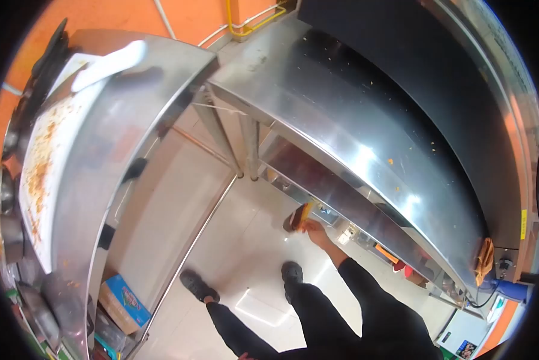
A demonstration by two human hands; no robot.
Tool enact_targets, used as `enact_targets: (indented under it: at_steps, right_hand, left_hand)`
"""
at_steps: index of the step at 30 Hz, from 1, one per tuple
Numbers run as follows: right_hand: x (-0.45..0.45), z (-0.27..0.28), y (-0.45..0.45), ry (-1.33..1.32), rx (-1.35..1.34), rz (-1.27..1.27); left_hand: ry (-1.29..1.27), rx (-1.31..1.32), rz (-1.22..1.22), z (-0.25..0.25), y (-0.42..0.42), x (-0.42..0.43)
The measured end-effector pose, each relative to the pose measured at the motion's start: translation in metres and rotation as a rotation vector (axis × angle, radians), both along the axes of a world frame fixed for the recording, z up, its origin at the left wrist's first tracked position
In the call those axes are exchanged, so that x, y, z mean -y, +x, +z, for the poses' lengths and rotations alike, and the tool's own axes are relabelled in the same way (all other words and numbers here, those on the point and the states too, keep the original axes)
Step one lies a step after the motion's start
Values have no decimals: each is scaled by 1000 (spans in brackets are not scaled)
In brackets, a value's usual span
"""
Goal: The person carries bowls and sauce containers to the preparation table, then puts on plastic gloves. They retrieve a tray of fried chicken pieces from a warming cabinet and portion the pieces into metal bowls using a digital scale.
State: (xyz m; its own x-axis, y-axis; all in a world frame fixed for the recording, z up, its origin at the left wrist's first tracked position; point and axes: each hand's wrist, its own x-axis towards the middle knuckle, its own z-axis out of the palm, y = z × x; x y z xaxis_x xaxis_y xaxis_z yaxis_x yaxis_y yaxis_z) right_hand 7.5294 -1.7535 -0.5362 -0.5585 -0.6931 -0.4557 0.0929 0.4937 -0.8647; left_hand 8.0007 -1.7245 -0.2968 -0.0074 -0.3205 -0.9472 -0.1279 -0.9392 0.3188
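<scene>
My right hand (pixel 315 230) is closed around a small, dark brown thing with a yellow-orange edge (pixel 297 217). Its exact kind is too blurred to make out. The hand is held out low over the pale tiled floor, beside the lower shelf of the right steel table. A sliver of skin at the bottom edge seems to be my left hand (pixel 244 356); its fingers are hidden. Scattered crumbs lie on the right steel table (pixel 317 90).
On the left steel counter (pixel 122 114) lies a white cutting board (pixel 62 162) covered in brown crumbs, with a white-handled knife (pixel 110 65) at its far end. A blue-topped cardboard box (pixel 125 303) sits below. An orange cloth (pixel 484 261) hangs at the right table's end.
</scene>
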Motion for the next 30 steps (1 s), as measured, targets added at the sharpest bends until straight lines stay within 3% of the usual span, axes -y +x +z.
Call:
enact_targets:
  at_steps: [2,4,5,6,7,8,11,12,14,18,21,22,25,28,30]
  right_hand:
    - [-6,45,31,-99,214,91]
    - [-14,120,53,-53,315,281]
    - [-16,166,66,-80,418,305]
    - [-16,213,75,-107,520,333]
    - [-16,259,83,-88,630,349]
    - [-10,301,82,-135,740,353]
    - [6,417,109,-331,995,401]
    - [20,451,119,-413,1064,440]
    - [56,522,134,-520,957,537]
    - [117,596,169,-666,779,643]
    - [164,651,201,-714,600,764]
    - [177,684,221,-699,659,723]
    - [211,724,261,-693,432,693]
    - [238,761,315,-669,-70,756]
    - [255,780,354,-647,-170,699]
  left_hand:
    - [-102,-25,-84,-1,-6,2]
    - [-82,-136,-191,-46,25,-5]
    - [-30,-141,-137,-12,-6,16]
    - [-55,-157,-240,12,-30,34]
    - [-161,-267,-254,19,-33,38]
    - [-169,-410,-268,33,-43,49]
    - [-107,-1026,-6,116,-70,87]
    - [-213,-1029,-7,148,-64,94]
    - [-356,-1003,34,237,-72,129]
    - [-495,-1031,19,332,-32,189]
    - [-582,-1040,38,359,9,224]
    - [-645,-1069,-22,366,24,235]
    - [-660,-1023,-11,384,69,259]
    - [-613,-1104,43,401,106,282]
    - [-559,-1127,56,418,130,291]
